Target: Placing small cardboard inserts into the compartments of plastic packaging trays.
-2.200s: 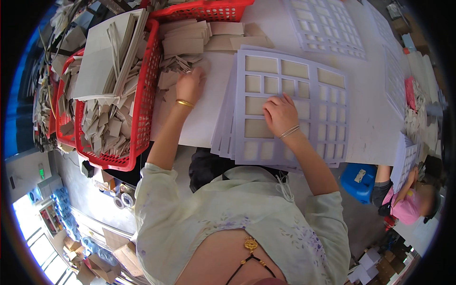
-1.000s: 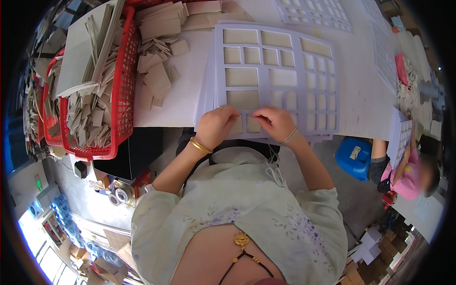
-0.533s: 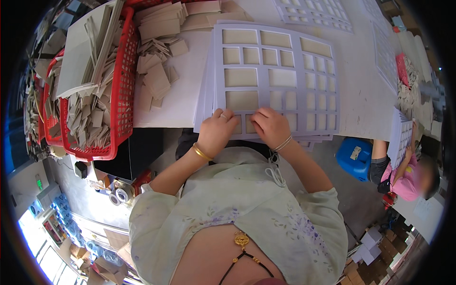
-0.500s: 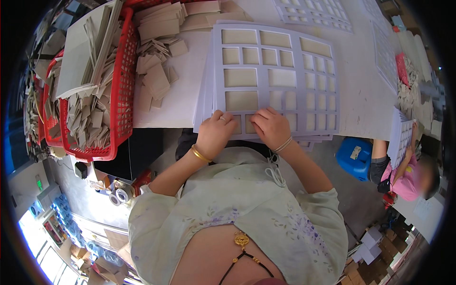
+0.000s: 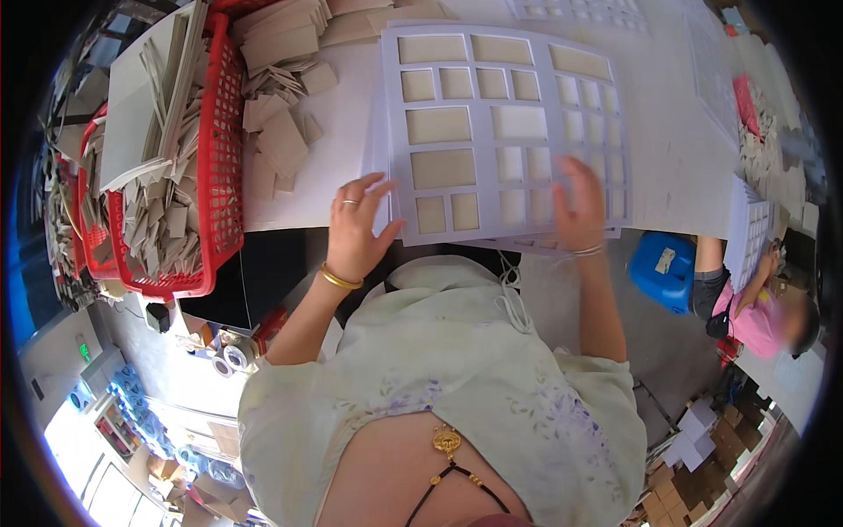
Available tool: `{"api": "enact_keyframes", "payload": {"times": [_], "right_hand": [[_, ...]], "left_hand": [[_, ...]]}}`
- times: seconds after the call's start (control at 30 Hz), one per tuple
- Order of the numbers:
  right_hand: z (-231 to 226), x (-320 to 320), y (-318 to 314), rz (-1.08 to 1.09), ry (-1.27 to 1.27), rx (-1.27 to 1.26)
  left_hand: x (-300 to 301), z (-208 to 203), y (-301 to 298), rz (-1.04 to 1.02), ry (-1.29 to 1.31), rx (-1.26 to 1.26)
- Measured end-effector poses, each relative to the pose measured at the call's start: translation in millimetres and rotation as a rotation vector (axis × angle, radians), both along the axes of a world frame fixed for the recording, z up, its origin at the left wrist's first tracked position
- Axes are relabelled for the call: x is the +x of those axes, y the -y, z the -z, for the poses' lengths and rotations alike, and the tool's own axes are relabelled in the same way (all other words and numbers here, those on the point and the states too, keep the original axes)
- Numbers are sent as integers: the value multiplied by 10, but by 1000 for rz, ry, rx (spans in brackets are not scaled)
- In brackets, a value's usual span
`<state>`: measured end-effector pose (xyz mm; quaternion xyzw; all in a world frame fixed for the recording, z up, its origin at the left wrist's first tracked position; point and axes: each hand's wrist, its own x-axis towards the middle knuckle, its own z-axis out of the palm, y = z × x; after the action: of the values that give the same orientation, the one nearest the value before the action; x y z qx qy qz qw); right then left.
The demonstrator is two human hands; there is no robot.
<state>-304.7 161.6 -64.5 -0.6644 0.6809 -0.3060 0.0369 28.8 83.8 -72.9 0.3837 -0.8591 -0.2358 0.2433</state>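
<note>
A white table (image 5: 672, 167) runs across the top, its near edge at the person's waist. At its left, a red basket (image 5: 221, 167) heaped with grey card stands beside the left arm, probably to keep the card within easy reach. The top white panel (image 5: 482, 132) of a loosely squared stack lies flat near the table's front edge, windows facing up, likely so each one can be reached from the seat. The left hand (image 5: 356, 227) is at the panel's lower left edge, fingers spread and thumb apart; whether it touches cannot be told. The right hand (image 5: 580, 211), blurred, is over the lower right windows, thumb clear of the fingers, with nothing seen pinched. Loose card pieces (image 5: 283, 145) lie between basket and stack. A small label (image 5: 668, 260) at right is unreadable.
</note>
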Motion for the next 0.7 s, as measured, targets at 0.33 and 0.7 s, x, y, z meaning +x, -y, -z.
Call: {"api": "enact_keyframes", "payload": {"times": [0.33,0.7], "right_hand": [[378,-1178,-993,708,-231,529],[-143,-976,-925,613,1102,-190]], "left_hand": [[1,118,-222,-53,233,141],[-9,137,-243,-93,258,101]]}}
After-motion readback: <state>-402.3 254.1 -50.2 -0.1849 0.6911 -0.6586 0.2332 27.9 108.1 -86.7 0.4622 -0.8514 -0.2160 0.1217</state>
